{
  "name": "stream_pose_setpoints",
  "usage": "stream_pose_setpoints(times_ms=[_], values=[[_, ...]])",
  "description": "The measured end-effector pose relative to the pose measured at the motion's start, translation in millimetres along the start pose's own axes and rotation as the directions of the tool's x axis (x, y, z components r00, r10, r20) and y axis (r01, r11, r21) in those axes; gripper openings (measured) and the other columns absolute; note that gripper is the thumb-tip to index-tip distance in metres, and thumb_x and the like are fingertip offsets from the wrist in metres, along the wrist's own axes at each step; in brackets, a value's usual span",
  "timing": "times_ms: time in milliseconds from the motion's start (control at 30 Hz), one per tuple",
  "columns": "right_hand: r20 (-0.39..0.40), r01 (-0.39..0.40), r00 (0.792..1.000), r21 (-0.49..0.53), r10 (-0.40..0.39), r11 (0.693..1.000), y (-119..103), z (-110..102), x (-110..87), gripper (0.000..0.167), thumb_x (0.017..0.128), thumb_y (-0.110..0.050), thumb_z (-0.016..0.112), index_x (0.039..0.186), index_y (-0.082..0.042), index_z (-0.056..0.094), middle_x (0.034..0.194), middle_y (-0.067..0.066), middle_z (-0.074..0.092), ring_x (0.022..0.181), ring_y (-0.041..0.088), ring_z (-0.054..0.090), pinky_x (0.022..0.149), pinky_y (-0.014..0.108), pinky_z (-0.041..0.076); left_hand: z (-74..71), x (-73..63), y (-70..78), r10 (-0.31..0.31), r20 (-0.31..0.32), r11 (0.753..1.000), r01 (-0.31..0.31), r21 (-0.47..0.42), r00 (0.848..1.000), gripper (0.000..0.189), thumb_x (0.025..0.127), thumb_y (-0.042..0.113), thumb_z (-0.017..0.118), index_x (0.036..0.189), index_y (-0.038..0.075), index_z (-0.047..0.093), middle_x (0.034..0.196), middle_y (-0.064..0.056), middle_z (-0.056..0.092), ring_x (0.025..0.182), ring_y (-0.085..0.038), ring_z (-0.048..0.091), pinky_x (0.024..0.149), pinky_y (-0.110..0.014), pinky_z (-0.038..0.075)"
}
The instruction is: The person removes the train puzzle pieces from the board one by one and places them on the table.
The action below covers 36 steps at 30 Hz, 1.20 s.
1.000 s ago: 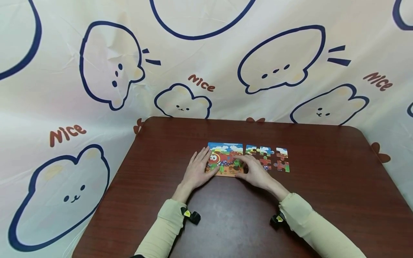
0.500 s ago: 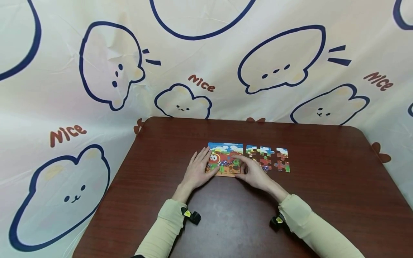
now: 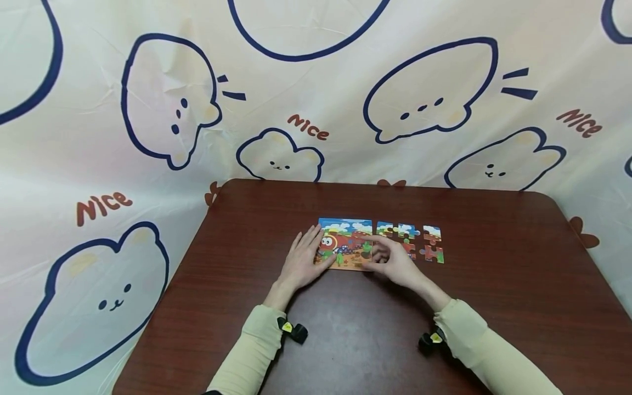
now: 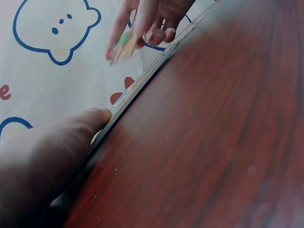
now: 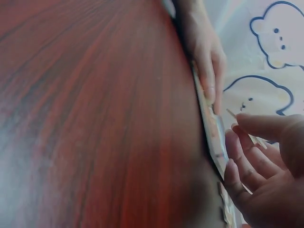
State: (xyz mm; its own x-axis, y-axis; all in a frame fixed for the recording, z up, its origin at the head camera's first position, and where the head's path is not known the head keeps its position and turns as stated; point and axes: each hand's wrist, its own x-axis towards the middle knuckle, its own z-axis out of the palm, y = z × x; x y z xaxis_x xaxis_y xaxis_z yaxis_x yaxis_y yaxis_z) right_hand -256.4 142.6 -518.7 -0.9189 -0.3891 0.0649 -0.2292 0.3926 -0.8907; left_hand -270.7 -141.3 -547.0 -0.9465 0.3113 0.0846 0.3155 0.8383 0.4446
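A colourful jigsaw puzzle board (image 3: 345,226) with a red cartoon figure and a blue sky lies flat on the table. My left hand (image 3: 301,260) rests along its left side, fingers extended and thumb on the near edge. At the opposite edge my right hand (image 3: 399,266) pinches a small puzzle piece (image 4: 124,46) between thumb and fingers. In the left wrist view this piece is tilted and raised above the board. The right wrist view shows mainly its thin edge, with the other fingers curled loosely below.
Several loose puzzle pieces (image 3: 432,235) lie on the table right of the board, some partly hidden by the right hand. The dark brown table (image 3: 494,285) extends around them. Behind it hangs a pale curtain (image 3: 345,109) with cartoon bear outlines.
My right hand has drawn back slightly to the right, and the board's lower right corner shows more. The left hand and the loose pieces have stayed in place.
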Motion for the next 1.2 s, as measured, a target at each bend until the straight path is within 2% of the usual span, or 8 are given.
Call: stream_pose_setpoints(times_ms=[267,400,500,600,867,967,1200], values=[[-0.019,-0.020,1.000,0.038,0.021,0.999,1.9,-28.5,-24.5,0.062,0.097,-0.003,0.082,0.154,0.002,0.058,0.107,0.019,0.072,0.088,0.005,0.071,0.079,0.021,0.062,0.1,0.2,0.7,-0.009,-0.004,1.000,0.009,-0.003,1.000,0.087,0.105,0.058,0.066,0.172,0.010,0.037,0.182,-0.011,0.033,0.171,-0.030,0.027,0.142,-0.055,0.016],[-0.056,-0.035,0.998,-0.038,0.033,0.999,2.8,-41.7,-38.7,0.060,0.098,-0.010,0.083,0.153,-0.002,0.061,0.126,0.022,0.073,0.097,0.014,0.071,0.082,0.024,0.062,0.1,0.1,0.8,-0.005,-0.010,1.000,0.005,-0.005,1.000,0.087,0.105,0.057,0.067,0.172,0.009,0.038,0.181,-0.012,0.033,0.171,-0.031,0.028,0.142,-0.055,0.017],[-0.102,-0.038,0.995,-0.139,0.024,0.990,3.8,-50.5,-49.4,0.058,0.097,-0.016,0.086,0.151,-0.005,0.065,0.141,0.020,0.071,0.107,0.025,0.072,0.091,0.035,0.062,0.3,0.2,0.9,-0.004,-0.010,1.000,0.004,-0.008,1.000,0.087,0.105,0.057,0.066,0.172,0.010,0.038,0.182,-0.012,0.033,0.171,-0.031,0.028,0.142,-0.054,0.016],[-0.142,-0.044,0.990,-0.217,0.013,0.975,6.2,-58.9,-59.1,0.057,0.097,-0.019,0.087,0.149,-0.008,0.066,0.147,0.018,0.069,0.120,0.034,0.069,0.101,0.050,0.059,1.0,0.2,0.7,-0.004,-0.007,1.000,0.004,-0.011,1.000,0.087,0.105,0.058,0.066,0.172,0.010,0.038,0.182,-0.012,0.032,0.171,-0.031,0.027,0.142,-0.055,0.016],[-0.176,-0.057,0.984,-0.281,0.007,0.958,16.9,-78.2,-83.5,0.056,0.094,-0.019,0.089,0.145,-0.006,0.069,0.156,0.025,0.060,0.143,0.050,0.054,0.111,0.074,0.045,1.6,0.0,0.5,-0.004,0.001,1.000,0.004,-0.009,1.000,0.087,0.106,0.058,0.065,0.173,0.010,0.036,0.182,-0.011,0.031,0.172,-0.031,0.027,0.143,-0.054,0.015],[-0.165,-0.060,0.986,-0.303,0.010,0.951,23.2,-83.5,-91.2,0.056,0.093,-0.020,0.090,0.145,-0.008,0.070,0.159,0.027,0.056,0.150,0.053,0.045,0.112,0.080,0.041,0.9,-0.7,1.1,-0.001,0.002,1.000,0.001,-0.015,1.000,0.087,0.106,0.058,0.065,0.173,0.010,0.037,0.182,-0.011,0.031,0.171,-0.031,0.027,0.142,-0.055,0.016],[-0.123,-0.049,0.992,-0.368,0.004,0.929,37.1,-94.5,-103.1,0.057,0.092,-0.023,0.090,0.144,-0.010,0.070,0.164,0.027,0.050,0.155,0.056,0.033,0.110,0.086,0.035,-0.8,-2.3,2.5,0.007,-0.011,1.000,-0.007,-0.027,1.000,0.086,0.105,0.057,0.066,0.172,0.010,0.038,0.182,-0.011,0.032,0.171,-0.032,0.028,0.142,-0.055,0.017]])
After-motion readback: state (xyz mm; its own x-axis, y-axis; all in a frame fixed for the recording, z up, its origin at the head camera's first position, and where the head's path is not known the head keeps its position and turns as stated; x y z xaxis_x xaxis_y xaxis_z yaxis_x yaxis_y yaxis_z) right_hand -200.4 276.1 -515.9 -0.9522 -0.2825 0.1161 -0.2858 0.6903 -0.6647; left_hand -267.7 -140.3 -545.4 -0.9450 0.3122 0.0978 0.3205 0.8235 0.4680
